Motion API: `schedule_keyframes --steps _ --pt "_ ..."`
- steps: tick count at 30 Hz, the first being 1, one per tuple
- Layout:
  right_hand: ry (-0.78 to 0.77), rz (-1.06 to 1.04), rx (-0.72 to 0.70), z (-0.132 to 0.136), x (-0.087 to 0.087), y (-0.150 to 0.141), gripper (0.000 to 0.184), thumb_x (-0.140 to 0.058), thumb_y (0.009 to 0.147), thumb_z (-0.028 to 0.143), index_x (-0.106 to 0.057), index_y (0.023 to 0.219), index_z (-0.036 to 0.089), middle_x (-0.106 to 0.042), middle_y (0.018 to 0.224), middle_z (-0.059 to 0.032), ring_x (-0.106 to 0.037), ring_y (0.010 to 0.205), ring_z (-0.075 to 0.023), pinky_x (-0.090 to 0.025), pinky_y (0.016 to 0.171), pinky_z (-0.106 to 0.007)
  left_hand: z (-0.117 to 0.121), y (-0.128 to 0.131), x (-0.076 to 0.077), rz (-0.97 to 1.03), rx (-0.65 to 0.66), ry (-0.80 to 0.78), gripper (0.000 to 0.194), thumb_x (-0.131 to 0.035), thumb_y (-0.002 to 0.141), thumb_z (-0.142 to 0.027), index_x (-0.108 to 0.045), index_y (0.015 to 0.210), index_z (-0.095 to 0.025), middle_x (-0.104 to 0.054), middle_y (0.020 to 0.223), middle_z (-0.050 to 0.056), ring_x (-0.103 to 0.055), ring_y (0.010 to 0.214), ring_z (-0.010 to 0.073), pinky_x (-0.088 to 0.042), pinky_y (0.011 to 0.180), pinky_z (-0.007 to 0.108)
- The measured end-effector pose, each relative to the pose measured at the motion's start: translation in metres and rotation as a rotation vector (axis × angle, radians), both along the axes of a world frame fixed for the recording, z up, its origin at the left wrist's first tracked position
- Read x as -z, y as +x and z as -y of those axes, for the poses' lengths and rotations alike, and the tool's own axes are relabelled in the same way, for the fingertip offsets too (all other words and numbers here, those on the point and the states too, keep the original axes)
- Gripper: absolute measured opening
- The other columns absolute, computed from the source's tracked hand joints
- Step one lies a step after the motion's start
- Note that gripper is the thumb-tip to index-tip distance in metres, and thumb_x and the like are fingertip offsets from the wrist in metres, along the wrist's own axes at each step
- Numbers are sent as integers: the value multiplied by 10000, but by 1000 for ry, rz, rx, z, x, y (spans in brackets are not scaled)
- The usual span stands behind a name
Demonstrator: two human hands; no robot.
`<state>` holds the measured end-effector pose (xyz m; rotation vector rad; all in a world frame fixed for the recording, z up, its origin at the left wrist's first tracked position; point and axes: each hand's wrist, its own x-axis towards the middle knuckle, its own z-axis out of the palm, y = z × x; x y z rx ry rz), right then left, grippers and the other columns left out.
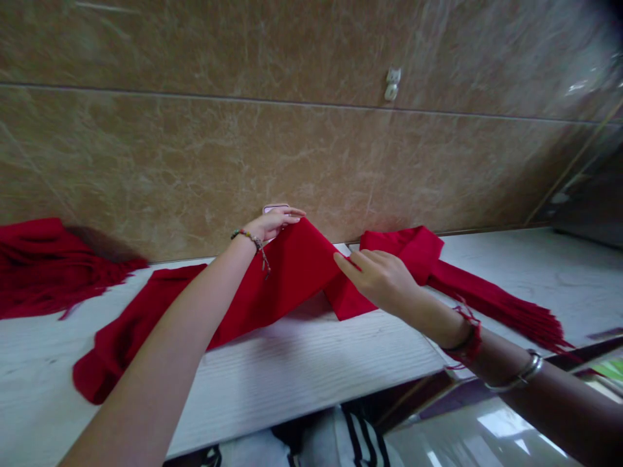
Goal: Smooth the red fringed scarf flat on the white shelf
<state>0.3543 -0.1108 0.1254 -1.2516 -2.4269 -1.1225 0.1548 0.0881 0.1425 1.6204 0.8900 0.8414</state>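
Left hand (275, 224) and right hand (382, 275) raise a red scarf (287, 275).

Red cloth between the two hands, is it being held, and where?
Yes: the red cloth is held by its upper edge, left hand at the peak, right hand further right.

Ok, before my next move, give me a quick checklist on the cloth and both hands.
1. Right hand has the red cloth by its edge: ok.
2. Left hand has a firm grip at the raised peak: cannot tell; its fingers touch there.
3. Cloth between the hands flat on the white counter: not ok, it is lifted.
4. Fringed bundle at far left clear of both hands: ok.
5. Small device behind the left hand clear of the cloth: cannot tell, partly hidden.
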Motion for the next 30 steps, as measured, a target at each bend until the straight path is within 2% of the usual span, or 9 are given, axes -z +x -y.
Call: schedule_keyframes --steps 2,4,7,11,14,20,25,30 --pt "25 -14 53 -3 1 26 362 -272 899 87 -592 1064 126 -563 677 -69 -503 638 -165 -366 530 -275 -5 27 -3 -37 11 -21 276 -590 739 -71 -625 1002 -150 -655 875 34 -597 737 85 -451 768 233" --pt "1 -16 89 -7 11 50 343 -305 887 80 -600 1056 125 -566 680 -67 -506 640 -159 -370 540 -268 -10 54 4 -80 21 -47 281 -606 729 -85 -631 1001 -149 -663 851 44 -603 717 101 -465 744 248" --pt "-105 -15 116 -14 38 76 331 -359 861 72 -584 1096 131 -595 747 -75 -524 669 -152 -393 574 -255 -14 88 31 -147 18 -67 262 -626 698 -102 -648 958 -135 -672 788 45 -604 680 123 -476 700 258" --pt "-255 -13 147 -19 76 95 341 -409 838 74 -561 1137 136 -614 781 -74 -552 692 -158 -414 588 -253 -17 119 71 -261 -13 -59 213 -594 671 -67 -664 867 -111 -657 664 27 -588 608 131 -472 630 248" --pt "-312 -49 157 -20 91 102 363 -411 834 69 -541 1167 133 -618 791 -71 -570 702 -170 -426 582 -260 -18 129 87 -331 -18 -45 205 -556 665 -46 -665 830 -99 -642 621 24 -581 576 134 -464 589 241" --pt "-395 -227 185 -23 95 110 399 -385 854 90 -507 1224 177 -637 877 -73 -592 736 -155 -441 590 -234 -19 127 88 -426 -16 20 282 -551 693 -116 -643 960 -125 -656 687 25 -583 592 134 -442 555 220" --pt "-457 -326 216 -23 99 109 403 -378 863 97 -484 1247 160 -652 900 -82 -606 764 -157 -456 632 -236 -14 127 89 -530 5 93 258 -600 641 -110 -660 892 -90 -653 689 42 -577 594 147 -417 524 210" --pt "-396 -309 194 -17 93 107 347 -401 853 99 -549 1164 142 -650 895 -85 -606 767 -165 -462 626 -240 -10 127 80 -537 19 171 412 -561 693 -127 -584 1105 -112 -670 830 53 -601 687 142 -428 543 187"
